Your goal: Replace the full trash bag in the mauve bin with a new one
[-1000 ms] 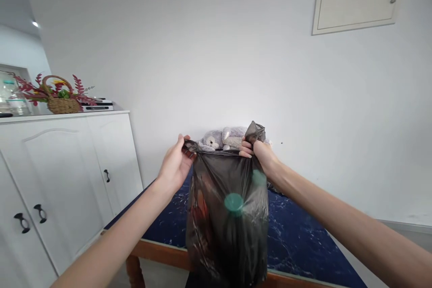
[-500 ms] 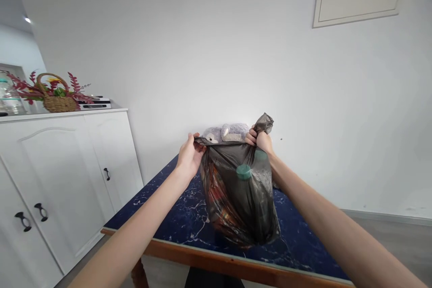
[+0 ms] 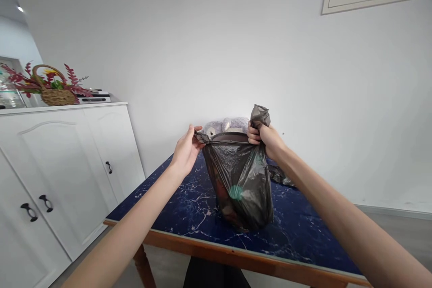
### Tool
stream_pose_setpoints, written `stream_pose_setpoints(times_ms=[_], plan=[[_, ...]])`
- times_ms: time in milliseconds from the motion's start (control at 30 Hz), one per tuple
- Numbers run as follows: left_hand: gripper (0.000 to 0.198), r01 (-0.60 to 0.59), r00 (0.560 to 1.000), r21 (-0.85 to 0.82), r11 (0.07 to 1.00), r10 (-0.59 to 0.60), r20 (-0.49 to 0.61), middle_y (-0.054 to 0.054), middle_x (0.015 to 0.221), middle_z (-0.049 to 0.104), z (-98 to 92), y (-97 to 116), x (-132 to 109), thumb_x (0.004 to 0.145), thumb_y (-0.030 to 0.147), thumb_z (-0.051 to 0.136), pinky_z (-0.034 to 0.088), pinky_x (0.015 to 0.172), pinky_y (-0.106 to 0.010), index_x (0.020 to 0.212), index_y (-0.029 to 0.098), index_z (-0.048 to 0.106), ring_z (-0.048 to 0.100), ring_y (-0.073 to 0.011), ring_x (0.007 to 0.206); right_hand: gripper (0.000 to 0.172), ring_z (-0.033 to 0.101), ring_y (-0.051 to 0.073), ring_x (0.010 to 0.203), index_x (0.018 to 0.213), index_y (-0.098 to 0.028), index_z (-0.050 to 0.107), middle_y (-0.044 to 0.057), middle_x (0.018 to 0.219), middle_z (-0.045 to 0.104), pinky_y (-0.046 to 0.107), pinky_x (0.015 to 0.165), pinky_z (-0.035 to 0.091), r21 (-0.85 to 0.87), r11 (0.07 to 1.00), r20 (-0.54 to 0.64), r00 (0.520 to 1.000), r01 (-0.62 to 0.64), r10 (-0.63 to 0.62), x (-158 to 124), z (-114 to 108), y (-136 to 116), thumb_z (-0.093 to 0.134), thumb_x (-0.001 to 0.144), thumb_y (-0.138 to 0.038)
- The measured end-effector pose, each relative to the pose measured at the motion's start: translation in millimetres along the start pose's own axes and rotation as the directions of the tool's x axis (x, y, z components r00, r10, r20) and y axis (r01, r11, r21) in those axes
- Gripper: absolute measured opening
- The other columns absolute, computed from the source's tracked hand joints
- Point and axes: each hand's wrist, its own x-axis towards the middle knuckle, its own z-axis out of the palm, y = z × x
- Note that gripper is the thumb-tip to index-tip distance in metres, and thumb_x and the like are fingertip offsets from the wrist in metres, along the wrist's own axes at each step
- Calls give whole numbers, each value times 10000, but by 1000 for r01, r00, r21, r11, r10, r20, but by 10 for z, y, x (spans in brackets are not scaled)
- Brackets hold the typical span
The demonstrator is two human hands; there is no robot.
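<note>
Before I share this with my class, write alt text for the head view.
A person's left hand and right hand hold a dark translucent plastic bag by its top at a blue marbled table; a green shape shows through. Behind is a grey plush toy.

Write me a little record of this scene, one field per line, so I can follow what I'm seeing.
Left hand: grips an upper corner of a dark plastic bag
Right hand: closed around a bunched part of the same bag, its end sticking up above the fist
Bag mouth: partly open between the hands
Showing through: a green round thing and something reddish, too unclear to name
Beyond the bag: grey plush toy
Furniture: blue marbled table, white cabinet
</note>
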Motion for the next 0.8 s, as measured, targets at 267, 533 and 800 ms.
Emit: stream_pose_setpoints(times_ms=[267,533,800], plan=[[446,-135,972,342,930,57,227,-25,837,711,-44,175,-378,917,623,741,511,748,-253,1013,190,776,645,-162,776,143,320,95,546,867,-213,600,-69,661,412,228,467,307,-160,985,161,983,-60,87,-722,290,-147,703,830,-304],[473,-442,860,590,676,134,492,-78,1106,747,248,258,-737,1046,610,536,510,1015,-386,1188,233,783,682,-265,1065,399,656,288,1150,1193,-226,704,63,1144,746,454,1030,513,-541,826,378,923,159,71,-969,598,143,775,890,-475],[1125,-296,820,715,633,-216,530,-171,1541,542,-136,-198,-761,690,559,947,518,1105,-490,1624,256,396,558,-397,1387,388,680,262,1027,1016,-226,764,45,992,735,421,983,524,-573,817,394,898,71,198,-1005,604,55,600,1007,-578]])
